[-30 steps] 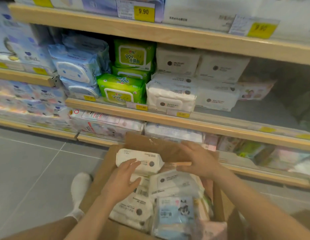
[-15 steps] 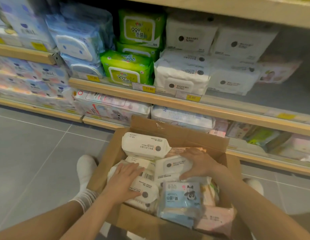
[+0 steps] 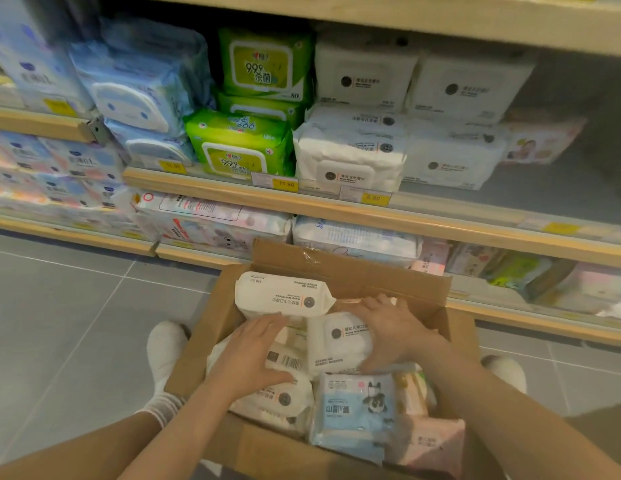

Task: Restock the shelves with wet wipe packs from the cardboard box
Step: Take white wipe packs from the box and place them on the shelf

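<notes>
- Nearest the camera, two bare forearms reach down into an open cardboard box (image 3: 212,327) that stands on the grey tiled floor (image 3: 59,323); a white-socked foot (image 3: 165,348) rests just left of the box.
- At the box's near edge lie a blue pack with a cartoon animal (image 3: 354,410) and, to its right, a pink pack (image 3: 430,441).
- The left hand (image 3: 248,358) lies palm-down on a white pack with a barcode (image 3: 285,362), fingers straight and close together, thumb angled out along the pack's near side.
- The right hand (image 3: 388,334) curls over the right side of an upright white wet wipe pack (image 3: 337,344) in the middle of the box, fingers wrapped across its top and thumb down at its lower right corner.
- Behind both hands another cream-white pack (image 3: 281,296) rests against the far left of the box, tilted, its label upside down.
- Beyond the box flap, the bottom shelf (image 3: 198,254) holds pastel printed packs.
- The middle shelf (image 3: 423,220), with yellow price tags on its wooden edge, carries blue packs (image 3: 136,98) at left, green packs (image 3: 239,147) next, then stacked white packs (image 3: 350,157); a bare grey stretch lies to their right.
</notes>
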